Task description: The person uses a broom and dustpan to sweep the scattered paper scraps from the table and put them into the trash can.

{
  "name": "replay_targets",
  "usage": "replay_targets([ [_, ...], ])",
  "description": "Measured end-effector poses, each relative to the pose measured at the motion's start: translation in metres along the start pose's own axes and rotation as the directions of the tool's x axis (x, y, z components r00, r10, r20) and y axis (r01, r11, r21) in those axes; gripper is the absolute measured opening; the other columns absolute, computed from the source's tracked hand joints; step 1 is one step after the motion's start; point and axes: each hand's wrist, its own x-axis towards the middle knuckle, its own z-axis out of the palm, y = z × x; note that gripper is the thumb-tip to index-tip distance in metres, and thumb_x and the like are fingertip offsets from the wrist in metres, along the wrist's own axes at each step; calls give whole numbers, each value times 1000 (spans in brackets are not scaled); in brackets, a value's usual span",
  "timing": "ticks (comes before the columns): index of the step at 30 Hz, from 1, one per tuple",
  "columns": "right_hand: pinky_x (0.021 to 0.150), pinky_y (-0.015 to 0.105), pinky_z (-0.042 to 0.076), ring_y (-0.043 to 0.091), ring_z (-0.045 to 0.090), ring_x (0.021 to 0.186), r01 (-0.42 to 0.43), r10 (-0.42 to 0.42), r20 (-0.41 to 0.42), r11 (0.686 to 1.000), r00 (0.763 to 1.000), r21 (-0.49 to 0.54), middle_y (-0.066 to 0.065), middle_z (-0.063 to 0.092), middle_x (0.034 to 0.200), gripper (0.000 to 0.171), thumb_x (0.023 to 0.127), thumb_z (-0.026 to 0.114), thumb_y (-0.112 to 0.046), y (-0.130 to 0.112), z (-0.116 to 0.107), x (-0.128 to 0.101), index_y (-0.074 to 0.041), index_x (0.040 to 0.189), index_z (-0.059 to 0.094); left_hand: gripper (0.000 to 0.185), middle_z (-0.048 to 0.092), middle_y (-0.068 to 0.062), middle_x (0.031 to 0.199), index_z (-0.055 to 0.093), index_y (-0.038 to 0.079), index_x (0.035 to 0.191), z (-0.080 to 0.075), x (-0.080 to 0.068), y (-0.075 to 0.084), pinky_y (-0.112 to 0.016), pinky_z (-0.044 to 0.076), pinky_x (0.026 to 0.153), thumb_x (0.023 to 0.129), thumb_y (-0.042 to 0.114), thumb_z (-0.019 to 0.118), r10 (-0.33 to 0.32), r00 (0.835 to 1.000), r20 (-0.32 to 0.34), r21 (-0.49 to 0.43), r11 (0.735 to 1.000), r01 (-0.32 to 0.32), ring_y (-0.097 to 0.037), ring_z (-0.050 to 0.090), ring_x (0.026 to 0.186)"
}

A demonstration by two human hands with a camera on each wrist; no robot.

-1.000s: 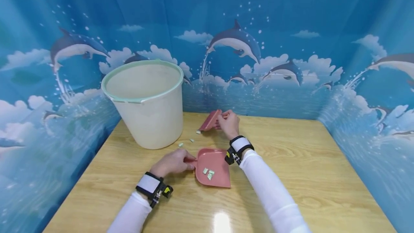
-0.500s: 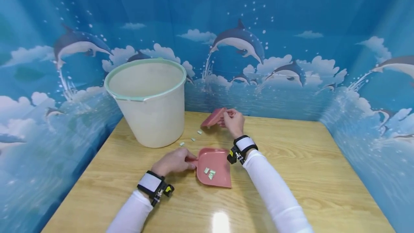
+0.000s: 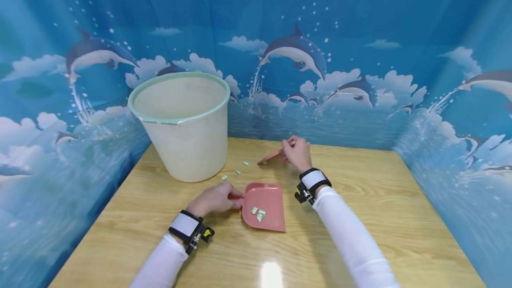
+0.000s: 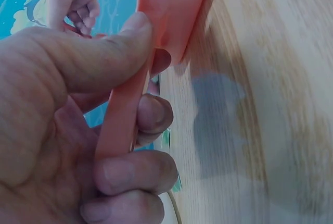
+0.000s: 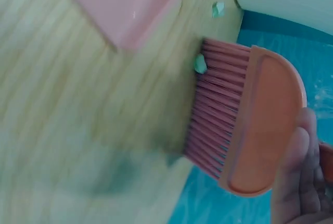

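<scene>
Fingers and thumb of the left hand (image 3: 214, 199) pinch the handle of the pink dustpan (image 3: 264, 206), which lies flat on the wooden surface (image 3: 360, 177) with a few pale green scraps (image 3: 258, 213) inside it. Right hand (image 3: 298, 154) grips the pink brush (image 3: 271, 156) farther back, bristles down on the wood. Three loose scraps (image 3: 238, 172) lie between brush and cream bucket (image 3: 182, 123), which stands just left of them.
</scene>
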Motion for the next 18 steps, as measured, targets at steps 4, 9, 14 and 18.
replay_targets([
  [4,49,48,58,23,66,45,19,-21,-56,999,998,-34,13,71,65,28,97,55,-21,-5,-8,1,-3,77,62,35,72,2,110,72,18,127,-1,0,1,-34,49,71,93,24,75,-1,1000,8,-17,1000,1,-15,59,80],
  [9,58,48,61,18,70,50,13,-4,-75,992,997,128,17,74,74,30,99,56,-21,-8,0,3,6,91,67,35,73,1,112,72,19,127,-2,0,1,-37,51,76,93,24,75,3,1000,1,-1,1000,-3,-15,60,84],
  [14,76,53,60,16,74,61,-51,37,53,955,998,291,19,75,86,29,103,58,-19,-6,17,1,8,106,67,34,72,-3,125,73,19,126,0,-1,0,-47,53,97,93,27,75,-3,1000,-12,16,1000,4,-16,64,107],
  [18,84,58,57,18,75,65,-106,58,143,929,988,355,23,75,89,29,105,58,-18,-6,28,-3,9,110,65,34,72,-4,127,73,20,126,0,-1,0,-49,52,98,93,28,75,-5,1000,-9,12,1000,5,-18,65,112],
])
